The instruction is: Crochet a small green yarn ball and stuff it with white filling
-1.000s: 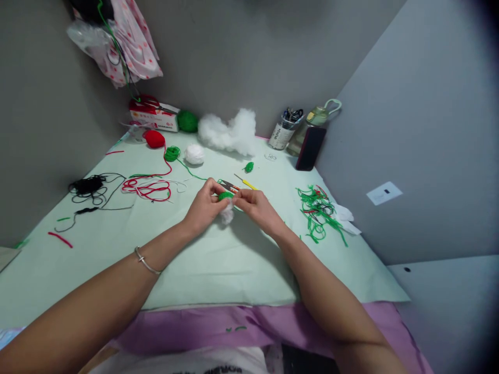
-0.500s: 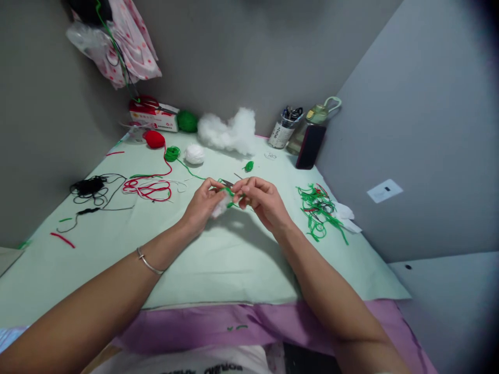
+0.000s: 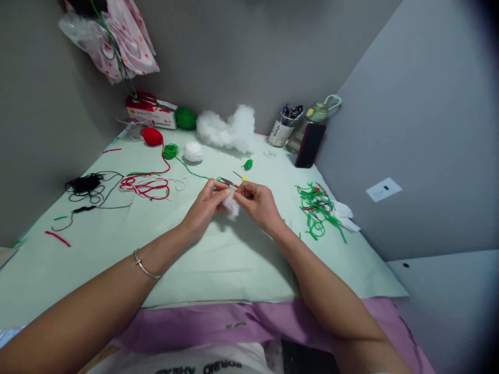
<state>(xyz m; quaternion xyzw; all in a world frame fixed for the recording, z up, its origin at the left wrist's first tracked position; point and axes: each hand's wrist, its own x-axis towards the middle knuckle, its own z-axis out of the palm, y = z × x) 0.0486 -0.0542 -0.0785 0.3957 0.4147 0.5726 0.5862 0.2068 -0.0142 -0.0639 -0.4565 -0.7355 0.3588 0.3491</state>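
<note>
Near the middle of the pale green cloth point(image 3: 187, 270), my left hand point(image 3: 206, 206) pinches a small tuft of white stuffing point(image 3: 232, 206), which hangs below the fingertips. My right hand point(image 3: 259, 203) meets it from the right, fingers closed at the tuft's upper edge; whatever small thing they hold is hidden. Just beyond the fingertips lie small scissors point(image 3: 227, 182) and a thin tool with a yellow handle point(image 3: 244, 178). A green strand runs from a small green yarn bundle point(image 3: 170, 151) toward my left hand.
Red yarn point(image 3: 152, 136), a white ball point(image 3: 193, 151) and a stuffing pile point(image 3: 226, 130) stand behind. Black yarn point(image 3: 84, 184) lies left, green scraps point(image 3: 317, 208) right. A phone point(image 3: 311, 145) leans on a bottle point(image 3: 316, 113) beside a pen cup point(image 3: 281, 130).
The white tuft has shifted right and now hangs between my hands. My right fingers have curled in closer. The green piece at my fingertips is now mostly hidden, and the yellow handle has come into view.
</note>
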